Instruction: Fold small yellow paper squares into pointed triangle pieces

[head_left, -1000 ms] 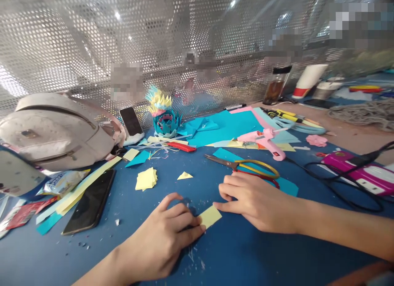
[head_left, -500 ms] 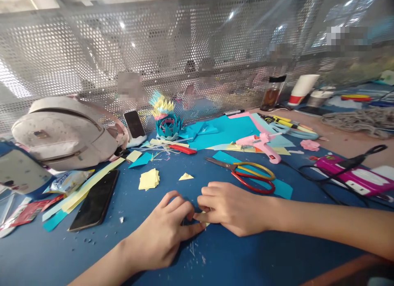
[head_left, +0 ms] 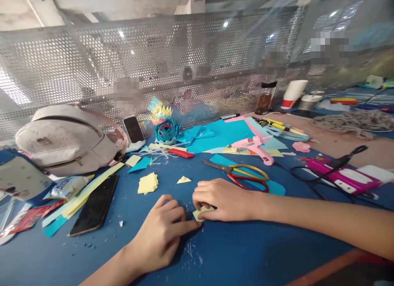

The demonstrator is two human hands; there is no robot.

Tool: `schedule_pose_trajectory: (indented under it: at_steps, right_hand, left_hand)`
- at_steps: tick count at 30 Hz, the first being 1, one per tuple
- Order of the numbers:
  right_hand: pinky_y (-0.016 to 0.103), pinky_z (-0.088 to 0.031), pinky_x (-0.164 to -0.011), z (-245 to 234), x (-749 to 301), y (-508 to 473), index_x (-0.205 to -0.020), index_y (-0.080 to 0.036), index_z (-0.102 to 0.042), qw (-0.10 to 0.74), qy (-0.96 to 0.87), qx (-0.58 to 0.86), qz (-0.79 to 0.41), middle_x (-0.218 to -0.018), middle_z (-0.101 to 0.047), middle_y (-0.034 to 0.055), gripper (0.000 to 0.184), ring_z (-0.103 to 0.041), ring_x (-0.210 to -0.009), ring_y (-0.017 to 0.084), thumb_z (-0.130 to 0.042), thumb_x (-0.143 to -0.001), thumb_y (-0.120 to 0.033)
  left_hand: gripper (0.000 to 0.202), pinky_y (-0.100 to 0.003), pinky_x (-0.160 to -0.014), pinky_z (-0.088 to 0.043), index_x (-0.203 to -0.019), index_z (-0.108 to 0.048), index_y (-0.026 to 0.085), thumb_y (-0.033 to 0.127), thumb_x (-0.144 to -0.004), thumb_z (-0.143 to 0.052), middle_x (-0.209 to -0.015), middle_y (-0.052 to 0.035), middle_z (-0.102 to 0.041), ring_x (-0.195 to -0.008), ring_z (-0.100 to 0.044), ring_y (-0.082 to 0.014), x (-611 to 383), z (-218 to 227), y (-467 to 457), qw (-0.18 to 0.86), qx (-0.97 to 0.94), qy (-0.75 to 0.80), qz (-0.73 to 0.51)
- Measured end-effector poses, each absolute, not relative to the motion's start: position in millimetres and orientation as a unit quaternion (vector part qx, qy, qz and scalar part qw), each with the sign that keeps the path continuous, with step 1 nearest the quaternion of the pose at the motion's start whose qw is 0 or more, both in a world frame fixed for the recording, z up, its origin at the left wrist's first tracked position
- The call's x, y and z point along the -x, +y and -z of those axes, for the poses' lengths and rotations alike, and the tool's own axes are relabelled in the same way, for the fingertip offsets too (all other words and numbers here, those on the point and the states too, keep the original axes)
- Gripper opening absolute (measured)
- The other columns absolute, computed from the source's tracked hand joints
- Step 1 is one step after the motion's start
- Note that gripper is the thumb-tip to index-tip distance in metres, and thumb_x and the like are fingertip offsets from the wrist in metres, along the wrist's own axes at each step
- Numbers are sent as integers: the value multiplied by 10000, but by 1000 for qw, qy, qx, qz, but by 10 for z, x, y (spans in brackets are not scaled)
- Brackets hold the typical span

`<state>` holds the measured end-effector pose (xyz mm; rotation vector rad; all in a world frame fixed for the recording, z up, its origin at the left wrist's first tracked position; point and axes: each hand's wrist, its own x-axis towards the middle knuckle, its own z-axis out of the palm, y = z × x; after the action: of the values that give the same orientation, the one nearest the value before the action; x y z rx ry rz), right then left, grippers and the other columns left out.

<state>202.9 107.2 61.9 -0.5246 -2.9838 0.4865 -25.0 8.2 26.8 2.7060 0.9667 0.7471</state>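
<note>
My right hand (head_left: 220,200) is closed on a small piece of yellow paper (head_left: 198,214), its thumb lying on top and its fingers curled at the far edge. From the left, my left hand (head_left: 168,226) presses a stretched digit on the paper's near corner; its other fingers are curled. Part of the paper is hidden under the right hand. A folded yellow paper triangle (head_left: 184,179) lies just beyond my hands. Left of it sits a stack of yellow paper squares (head_left: 148,183). Scissors (head_left: 237,171) with yellow and red handles lie behind my right hand.
A pink glue gun (head_left: 255,147) lies behind the scissors, its cord running right to a magenta power strip (head_left: 344,175). A red cutter (head_left: 181,153) lies near a folded-paper model (head_left: 166,128). At left are a black phone (head_left: 95,206) and a backpack (head_left: 64,138).
My right hand has shifted slightly up and left, and its fingers have lifted so more of the yellow paper shows. My left digit stays at the paper's corner. The view has tilted a little.
</note>
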Motion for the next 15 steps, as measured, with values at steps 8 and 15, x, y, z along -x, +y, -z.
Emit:
schedule_pose_trajectory:
  at_steps: [8, 15]
  right_hand:
    - [263, -304, -628, -726, -2005, 1179, -981, -218, -578, -40, -970, 174, -165, -974, -630, -13, 379, -621, -917, 206, -828, -777, -417]
    - [250, -303, -612, -813, -1971, 1148, -921, -224, -616, -74, -942, 230, -233, -834, -644, -46, 175, -611, -795, 160, -750, -856, -315]
  left_hand:
    - [509, -371, -803, -368, -1289, -678, 300, 84, -914, -411, -848, -25, -586, -754, -531, -181, 256, -243, 105, 99, -906, 330, -247]
    - [559, -372, -808, -366, -1339, -650, 288, 64, -898, -390, -868, -35, -588, -761, -534, -189, 246, -238, 102, 103, -903, 339, -241]
